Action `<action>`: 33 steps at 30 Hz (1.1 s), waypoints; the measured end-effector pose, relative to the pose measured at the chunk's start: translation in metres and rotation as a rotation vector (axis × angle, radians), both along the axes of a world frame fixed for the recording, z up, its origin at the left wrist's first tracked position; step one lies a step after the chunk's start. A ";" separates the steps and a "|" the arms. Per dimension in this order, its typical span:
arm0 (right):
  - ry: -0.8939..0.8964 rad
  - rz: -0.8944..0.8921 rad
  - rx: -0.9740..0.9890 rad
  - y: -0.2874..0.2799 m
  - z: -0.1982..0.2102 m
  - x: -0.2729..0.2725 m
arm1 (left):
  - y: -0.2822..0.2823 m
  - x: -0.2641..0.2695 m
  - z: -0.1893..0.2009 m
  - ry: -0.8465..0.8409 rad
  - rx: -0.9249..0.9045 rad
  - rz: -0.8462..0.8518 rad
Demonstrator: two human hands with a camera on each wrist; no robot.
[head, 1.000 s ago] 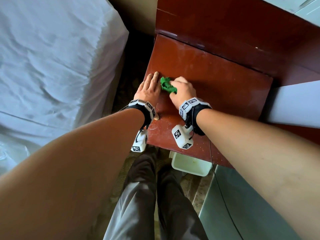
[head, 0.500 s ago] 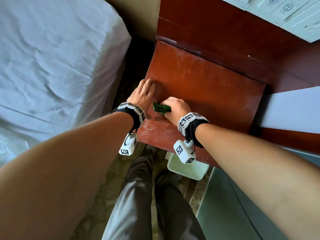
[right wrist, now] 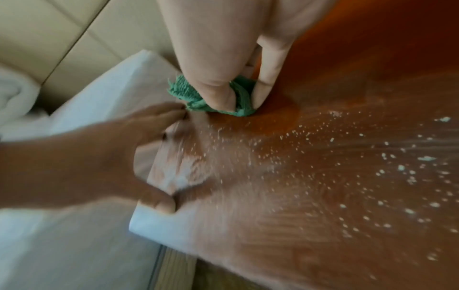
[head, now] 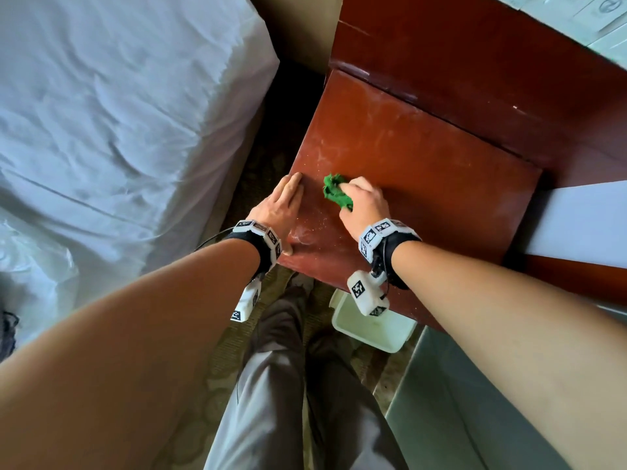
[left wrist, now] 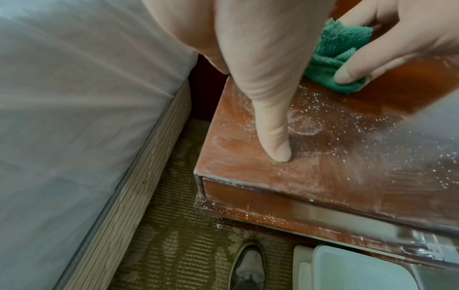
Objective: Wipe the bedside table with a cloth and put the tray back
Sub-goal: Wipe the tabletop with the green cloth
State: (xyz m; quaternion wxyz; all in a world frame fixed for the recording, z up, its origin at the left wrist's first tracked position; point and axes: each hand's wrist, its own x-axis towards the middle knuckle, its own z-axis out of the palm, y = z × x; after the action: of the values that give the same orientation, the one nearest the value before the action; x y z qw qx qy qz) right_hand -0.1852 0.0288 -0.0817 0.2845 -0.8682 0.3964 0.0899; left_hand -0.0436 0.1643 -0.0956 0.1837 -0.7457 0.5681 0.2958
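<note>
Fuzzy cloth [head: 334,193]; glossy wooden table [head: 424,171]

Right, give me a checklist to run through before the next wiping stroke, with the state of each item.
1. Green cloth gripped by the right hand: ok.
2. Cloth touching the bedside table: ok.
3. Left hand flat at the table's left edge, clear of the cloth: ok.
4. White crumbs gone from the near part of the top: not ok.
5. Tray on the floor by the table, not put back: not ok.
6. Back of the top clean: cannot tell.
</note>
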 end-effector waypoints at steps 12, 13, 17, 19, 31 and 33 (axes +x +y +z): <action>-0.010 0.230 0.061 -0.009 0.000 0.016 | 0.006 0.003 0.003 0.046 -0.036 0.049; -0.043 0.162 0.028 -0.017 0.000 0.019 | 0.006 0.003 0.002 0.045 -0.040 0.045; -0.063 -0.112 -0.097 -0.047 -0.003 0.037 | 0.006 0.003 0.004 0.057 -0.048 0.048; -0.049 -0.198 -0.142 -0.051 -0.003 0.048 | 0.005 0.004 0.004 0.049 -0.044 0.040; 0.028 0.426 -0.002 -0.004 0.004 0.034 | 0.005 0.000 0.006 0.045 -0.031 0.064; 0.046 0.493 -0.001 -0.009 0.003 0.031 | 0.006 0.001 0.007 0.054 -0.040 0.082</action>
State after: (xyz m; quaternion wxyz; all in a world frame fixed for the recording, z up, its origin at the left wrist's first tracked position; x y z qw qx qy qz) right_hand -0.1542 0.0196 -0.0786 0.2445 -0.9366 0.1789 0.1761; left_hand -0.0430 0.1704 -0.0883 0.1408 -0.7636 0.5477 0.3116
